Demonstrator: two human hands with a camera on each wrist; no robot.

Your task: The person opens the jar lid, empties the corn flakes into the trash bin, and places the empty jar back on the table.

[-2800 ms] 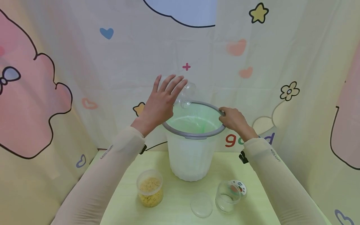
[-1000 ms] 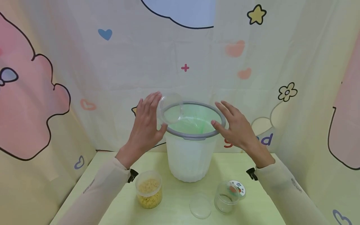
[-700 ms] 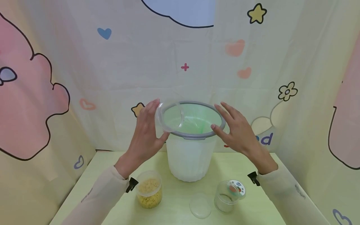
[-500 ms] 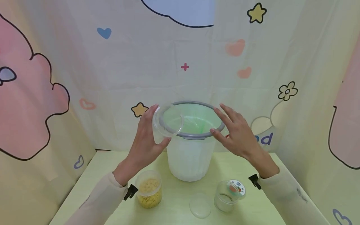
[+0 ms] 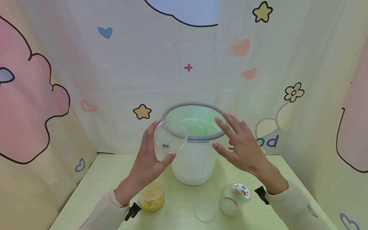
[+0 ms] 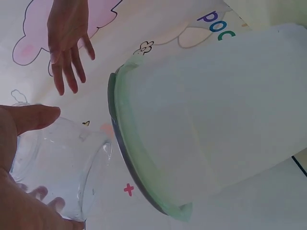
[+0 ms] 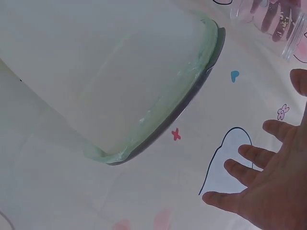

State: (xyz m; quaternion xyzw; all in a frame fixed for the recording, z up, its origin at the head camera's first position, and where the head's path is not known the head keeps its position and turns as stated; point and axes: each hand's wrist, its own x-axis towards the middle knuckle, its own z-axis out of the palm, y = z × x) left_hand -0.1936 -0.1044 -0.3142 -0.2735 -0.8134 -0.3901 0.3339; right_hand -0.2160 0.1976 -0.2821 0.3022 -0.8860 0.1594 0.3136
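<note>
My left hand [image 5: 147, 164] grips a clear plastic jar [image 5: 172, 135], thumb on one side and fingers on the other, in front of the bin's left rim. In the left wrist view the jar [image 6: 64, 155] is see-through, with my fingers showing through its wall. A few pale crumbs cling to the jar [image 7: 273, 21] in the right wrist view. Behind it stands a white waste bin [image 5: 195, 164] with a grey rim and a light green bag lining. My right hand [image 5: 244, 148] is held by the bin's right side, fingers spread and holding nothing.
A tub of yellow crumbly food [image 5: 152, 198] stands at the table's front left, partly behind my left wrist. A clear round lid [image 5: 204, 210], an open clear jar [image 5: 229, 206] and a printed round lid [image 5: 242, 190] are at front right. Printed cloth surrounds the table.
Earlier my left hand held the jar tipped over the bin while my right hand held the rim. The right hand has let go, and the jar has come down and toward me.
</note>
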